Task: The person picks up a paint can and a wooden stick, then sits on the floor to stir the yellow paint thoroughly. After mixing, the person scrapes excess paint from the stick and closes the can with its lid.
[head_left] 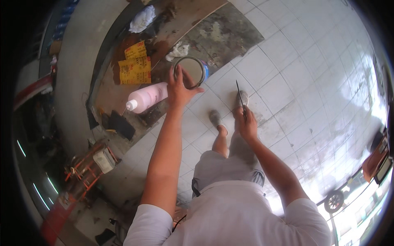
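My left hand (180,92) is at a round open can (204,70) with a metal rim and a patch of blue on its side. Its fingers reach over the rim and the thumb lies along the near edge, gripping it. The can's contents are hard to make out. In my right hand (248,125), lower and to the right, is a long, thin, dark pointed tool (239,92), its tip directed away from me; its exact kind does not show. Beside my left wrist is a pink bottle (143,99) with a white cap.
Yellow printed sheets (135,69), a crumpled white cloth (142,19) and a smaller white wad (178,51) lie on the stained worktop (223,35). An orange metal frame (88,168) stands at lower left. Pale tiles (287,98) cover the floor; a wheel (333,201) shows lower right.
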